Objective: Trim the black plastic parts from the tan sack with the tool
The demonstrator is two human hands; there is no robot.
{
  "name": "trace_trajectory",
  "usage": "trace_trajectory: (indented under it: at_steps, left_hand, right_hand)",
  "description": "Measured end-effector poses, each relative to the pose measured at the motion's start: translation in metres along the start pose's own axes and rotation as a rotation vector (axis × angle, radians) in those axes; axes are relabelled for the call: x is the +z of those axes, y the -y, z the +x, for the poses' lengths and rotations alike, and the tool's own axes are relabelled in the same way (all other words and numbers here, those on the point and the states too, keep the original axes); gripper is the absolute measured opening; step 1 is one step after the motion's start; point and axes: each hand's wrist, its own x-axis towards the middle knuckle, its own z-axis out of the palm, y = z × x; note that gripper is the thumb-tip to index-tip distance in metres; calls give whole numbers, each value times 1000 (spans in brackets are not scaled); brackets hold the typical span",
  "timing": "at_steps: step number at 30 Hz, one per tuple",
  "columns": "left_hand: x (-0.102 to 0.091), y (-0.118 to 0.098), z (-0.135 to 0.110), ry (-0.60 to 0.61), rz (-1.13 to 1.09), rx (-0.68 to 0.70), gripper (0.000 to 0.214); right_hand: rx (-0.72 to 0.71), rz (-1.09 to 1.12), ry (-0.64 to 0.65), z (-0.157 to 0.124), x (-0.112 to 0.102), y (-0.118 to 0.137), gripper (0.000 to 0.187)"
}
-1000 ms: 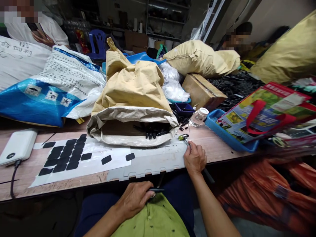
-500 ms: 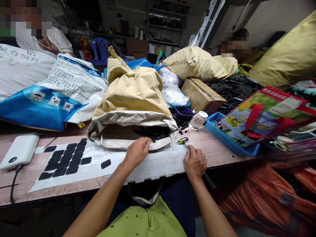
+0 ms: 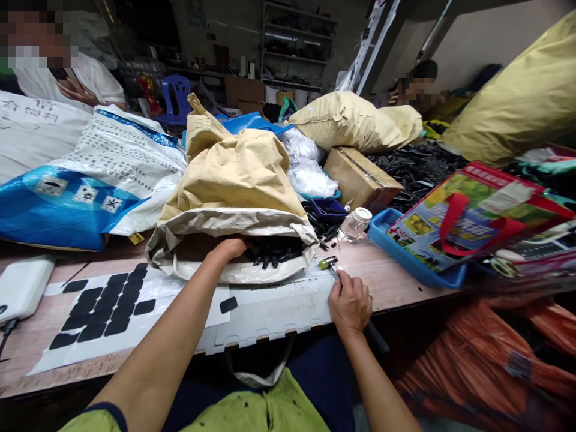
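A: Head view: where does the left hand (image 3: 233,246) lie?

B: Within the open, near-facing mouth of the tan sack (image 3: 238,180), just left of the loose black parts (image 3: 272,257) gathered there. The fingers are hidden, so whether its grip has hold of anything cannot be told.

A: And the right hand (image 3: 351,305)?

B: Its grip is closed about the shaft of a small hammer (image 3: 332,266), whose yellow-green and black head points to the far left, near the sack's right edge.

A: The surroundings?

B: The sack lies on the bench (image 3: 391,276). Near it, a grey board (image 3: 279,306); to the left, black rounded patches (image 3: 105,303) on a white sheet (image 3: 159,285). Beyond the hammer, to the right, a clear jar (image 3: 355,224) stands beside a blue basket (image 3: 400,258).
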Motion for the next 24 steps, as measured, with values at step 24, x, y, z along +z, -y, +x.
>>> trace_trajectory:
  at_steps: [24]
  left_hand:
    - [79,6,-146,-215,-224,314,17]
  right_hand:
    - [87,275,-3,-4,-23,5,36]
